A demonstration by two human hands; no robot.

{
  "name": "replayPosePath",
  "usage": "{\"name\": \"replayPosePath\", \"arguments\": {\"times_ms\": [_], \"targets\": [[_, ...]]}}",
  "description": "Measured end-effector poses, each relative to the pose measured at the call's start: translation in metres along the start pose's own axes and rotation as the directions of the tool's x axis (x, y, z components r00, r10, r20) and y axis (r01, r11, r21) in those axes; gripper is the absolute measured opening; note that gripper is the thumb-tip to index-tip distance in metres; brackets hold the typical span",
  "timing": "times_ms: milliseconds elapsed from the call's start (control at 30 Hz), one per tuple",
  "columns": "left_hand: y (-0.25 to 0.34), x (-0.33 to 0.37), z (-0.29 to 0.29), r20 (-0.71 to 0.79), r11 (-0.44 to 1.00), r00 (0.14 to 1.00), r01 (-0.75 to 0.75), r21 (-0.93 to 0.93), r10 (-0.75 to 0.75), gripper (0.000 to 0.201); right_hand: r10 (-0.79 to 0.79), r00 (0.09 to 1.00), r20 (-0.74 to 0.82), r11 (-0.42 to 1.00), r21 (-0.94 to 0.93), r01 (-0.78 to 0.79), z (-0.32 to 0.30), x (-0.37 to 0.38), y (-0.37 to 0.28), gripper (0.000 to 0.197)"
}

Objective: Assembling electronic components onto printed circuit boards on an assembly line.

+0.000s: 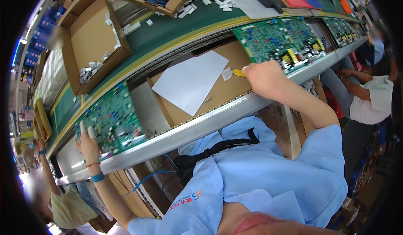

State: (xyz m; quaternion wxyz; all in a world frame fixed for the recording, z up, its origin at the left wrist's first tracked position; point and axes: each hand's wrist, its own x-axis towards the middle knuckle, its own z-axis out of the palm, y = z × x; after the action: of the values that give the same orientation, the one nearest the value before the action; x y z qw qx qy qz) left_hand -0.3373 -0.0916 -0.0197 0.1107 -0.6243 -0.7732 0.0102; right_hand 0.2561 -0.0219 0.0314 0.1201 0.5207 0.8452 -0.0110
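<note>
A green circuit board [112,119] lies at the left on the rails of the line, crowded with small parts. My left hand [89,147] rests at its left edge, fingers stretched out and apart, with white covers on two fingertips. At the right, my right hand [266,80] is closed beside the near left corner of a second green circuit board [277,40]. What its fingers hold, if anything, is hidden. A small yellow piece [238,72] shows right by its fingertips, next to a white tag [227,74].
Between the boards sits a shallow cardboard tray [235,88] with a white paper sheet [191,82]. Beyond the metal rail [201,124], cartons [90,33] and scattered white connectors [205,0] lie on the green belt [163,29]. Other people sit at both sides.
</note>
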Motion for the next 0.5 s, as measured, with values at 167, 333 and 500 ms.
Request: {"name": "replayPosePath", "arguments": {"times_ms": [167,333,500], "targets": [[0.084,-0.004,-0.023,0.032,0.972,0.980,-0.192,-0.134,0.198,0.049,0.092,0.994,-0.062,0.995,-0.044,-0.094,0.022,-0.003,0.027,0.010],[0.165,0.001,-0.047,0.012,0.899,0.927,-0.361,-0.247,0.375,0.060,0.165,0.975,-0.150,0.979,-0.094,-0.180,0.041,-0.009,0.053,0.007],[0.212,0.003,-0.051,-0.072,0.815,0.871,-0.481,-0.324,0.486,0.069,0.297,0.952,-0.067,0.951,-0.064,-0.302,0.057,-0.008,0.081,0.022]]}}
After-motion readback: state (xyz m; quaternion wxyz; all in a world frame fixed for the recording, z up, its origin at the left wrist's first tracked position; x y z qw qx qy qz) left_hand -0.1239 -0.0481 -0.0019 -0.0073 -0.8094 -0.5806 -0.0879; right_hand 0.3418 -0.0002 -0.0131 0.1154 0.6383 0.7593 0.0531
